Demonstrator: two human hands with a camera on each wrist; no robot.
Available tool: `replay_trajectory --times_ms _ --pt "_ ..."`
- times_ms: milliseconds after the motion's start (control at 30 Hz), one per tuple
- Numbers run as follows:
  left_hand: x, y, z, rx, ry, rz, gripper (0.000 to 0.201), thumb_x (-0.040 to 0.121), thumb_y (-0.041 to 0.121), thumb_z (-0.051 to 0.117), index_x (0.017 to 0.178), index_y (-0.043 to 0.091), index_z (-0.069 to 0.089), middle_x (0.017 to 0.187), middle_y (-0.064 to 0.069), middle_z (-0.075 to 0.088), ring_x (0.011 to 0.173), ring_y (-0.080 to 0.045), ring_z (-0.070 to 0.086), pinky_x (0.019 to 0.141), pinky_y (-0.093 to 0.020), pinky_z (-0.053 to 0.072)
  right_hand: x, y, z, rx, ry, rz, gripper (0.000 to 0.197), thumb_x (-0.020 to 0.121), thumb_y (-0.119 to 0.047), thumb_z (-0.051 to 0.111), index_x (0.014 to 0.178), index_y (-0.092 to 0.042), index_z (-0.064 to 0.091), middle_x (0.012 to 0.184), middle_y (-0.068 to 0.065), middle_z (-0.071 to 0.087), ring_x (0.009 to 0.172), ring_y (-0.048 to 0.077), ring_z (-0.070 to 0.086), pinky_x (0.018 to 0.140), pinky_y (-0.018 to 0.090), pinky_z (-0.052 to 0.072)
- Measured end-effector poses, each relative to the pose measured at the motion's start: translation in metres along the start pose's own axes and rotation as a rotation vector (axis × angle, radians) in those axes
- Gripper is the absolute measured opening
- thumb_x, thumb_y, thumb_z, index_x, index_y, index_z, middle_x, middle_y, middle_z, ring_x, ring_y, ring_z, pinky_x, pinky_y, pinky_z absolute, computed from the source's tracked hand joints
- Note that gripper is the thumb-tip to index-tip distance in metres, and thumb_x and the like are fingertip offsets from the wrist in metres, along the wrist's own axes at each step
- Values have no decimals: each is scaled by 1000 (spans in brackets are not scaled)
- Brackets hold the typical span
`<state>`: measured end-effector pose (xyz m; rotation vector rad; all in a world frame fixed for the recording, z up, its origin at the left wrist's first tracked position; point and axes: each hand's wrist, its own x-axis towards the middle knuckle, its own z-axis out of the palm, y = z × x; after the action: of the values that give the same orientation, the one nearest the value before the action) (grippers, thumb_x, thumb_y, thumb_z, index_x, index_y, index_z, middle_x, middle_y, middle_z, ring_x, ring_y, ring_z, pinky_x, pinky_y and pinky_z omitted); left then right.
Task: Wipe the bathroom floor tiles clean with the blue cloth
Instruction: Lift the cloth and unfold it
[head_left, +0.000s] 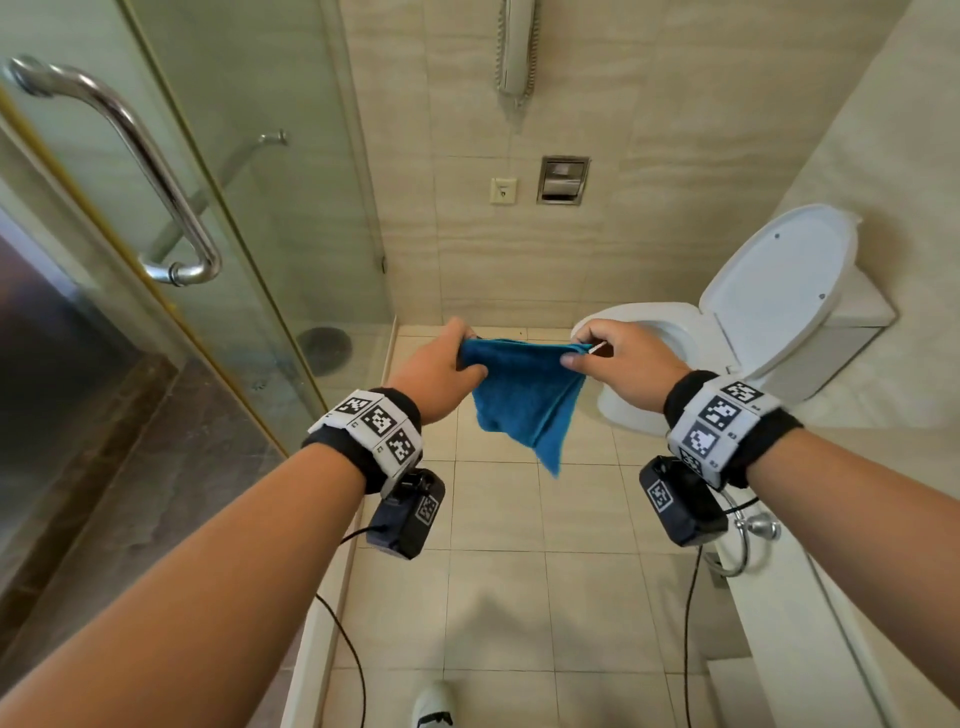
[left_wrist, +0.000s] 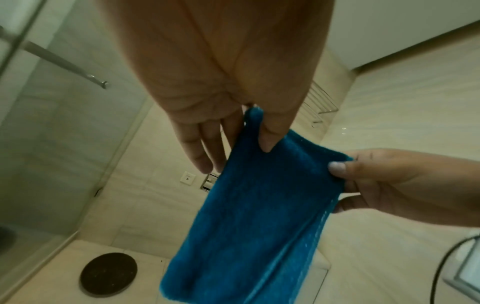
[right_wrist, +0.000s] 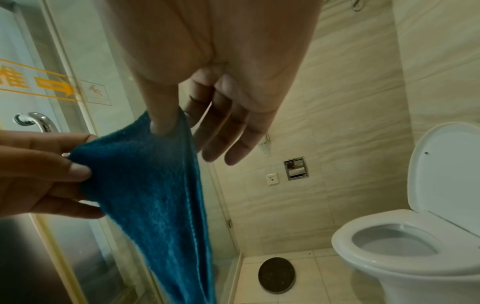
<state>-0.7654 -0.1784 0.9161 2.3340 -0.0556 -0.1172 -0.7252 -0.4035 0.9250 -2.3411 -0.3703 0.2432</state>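
At frame centre, the left hand (head_left: 439, 364) pinches one top corner of the cloth (head_left: 524, 400) and the right hand (head_left: 618, 364) pinches the other; it hangs folded above the floor (head_left: 519, 597). Such light pinches could slip, dropping it toward the toilet (head_left: 675, 332) at right.

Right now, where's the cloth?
Head view, centre: the cloth hangs above the floor tiles, top corners pinched by left hand and right hand, toilet to its right.

Open beige floor tiles (head_left: 498, 519) straight below, running as a strip to the far wall. Hemmed on the left by the glass shower door (head_left: 171, 291) and its raised kerb (head_left: 317, 623); crowded at the far right corner by the toilet (head_left: 727, 332), lid up.
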Motion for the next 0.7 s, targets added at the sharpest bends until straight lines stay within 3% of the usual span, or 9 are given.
replay_trajectory --times_ms 100,167,267,333,400,467,500,600,700 --pt "-3 -4 3 -75 -45 -20 35 88 15 64 102 19 32 82 1 57 69 -13 56 57 -21 40 1 -6 6 42 -31 28 14 94 -34 51 81 -29 47 86 12 62 85 33 60 84 51 49" --pt "-3 -7 5 -134 -50 -21 41 89 14 63 112 24 30 90 -6 64 76 -20 63 64 -27 49 2 -15 10 103 -13 84 12 97 -34 43 87 -27 44 94 18 64 88 35 63 83 52 52" --pt "-5 -9 7 -202 -56 -16 55 92 11 55 133 32 25 100 -16 68 86 -27 68 80 -39 56 5 -25 17 255 -12 221 15 99 -31 39 103 -17 41 97 15 60 81 30 65 72 43 58" --pt "-5 -10 7 -219 -45 -20 48 94 11 53 127 32 27 96 -22 67 83 -34 67 77 -44 57 4 -26 20 419 -70 313 23 97 -30 48 115 -18 41 96 12 61 71 23 63 63 36 57" --pt "-2 -12 8 -209 -15 -19 30 95 14 54 112 29 35 93 -23 65 81 -38 64 71 -44 56 1 -22 22 619 -190 327 46 89 -17 63 126 -26 37 92 6 62 72 17 62 58 29 53" --pt "1 -13 7 -215 8 -24 13 95 17 57 99 26 48 87 -8 63 79 -27 59 66 -31 51 2 -15 24 690 -300 281 72 80 6 65 132 -32 34 87 3 62 80 17 63 64 28 52" --pt "1 -13 6 -243 5 -24 9 93 18 61 96 23 53 85 1 61 79 -19 57 66 -23 47 2 -13 25 659 -331 253 75 78 14 63 133 -29 37 88 4 62 83 18 63 67 28 53" --pt "1 -11 2 -321 -87 -29 35 79 17 78 107 19 57 97 6 60 85 -9 59 73 -16 49 6 -13 24 475 -303 185 48 83 12 57 121 -18 54 93 10 64 79 19 64 62 24 52" --pt "1 -14 4 -269 -149 -39 50 76 9 78 114 24 49 109 6 55 99 -18 60 83 -25 53 9 -14 26 282 -244 151 24 93 -3 50 105 -23 57 94 9 66 80 19 66 59 24 52"
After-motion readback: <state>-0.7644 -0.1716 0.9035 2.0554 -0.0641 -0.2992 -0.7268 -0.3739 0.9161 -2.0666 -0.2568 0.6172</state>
